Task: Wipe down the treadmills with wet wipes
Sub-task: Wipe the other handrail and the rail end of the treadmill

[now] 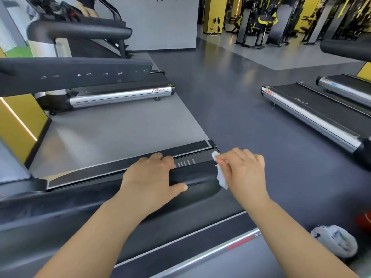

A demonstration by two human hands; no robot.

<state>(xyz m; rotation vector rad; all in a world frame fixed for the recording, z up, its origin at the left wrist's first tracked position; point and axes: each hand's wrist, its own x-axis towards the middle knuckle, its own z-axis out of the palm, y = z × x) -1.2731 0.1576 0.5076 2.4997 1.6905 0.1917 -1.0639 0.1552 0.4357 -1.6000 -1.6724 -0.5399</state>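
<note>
A black treadmill handrail [192, 174] runs across the lower middle, above the treadmill deck [180, 245]. My left hand [150, 177] grips the rail just short of its rounded end, fingers over the top and thumb underneath. My right hand [244, 173] pinches a white wet wipe [220, 177] and holds it against the tip of the rail. The wipe hangs down over the rail's end.
A second treadmill [120, 93] stands at the left with its own black handrail [76, 74]. Two more treadmill decks [313, 109] lie at the right. A crumpled whitish bag [337, 240] sits on the floor at lower right. Gym machines [261, 23] fill the far background.
</note>
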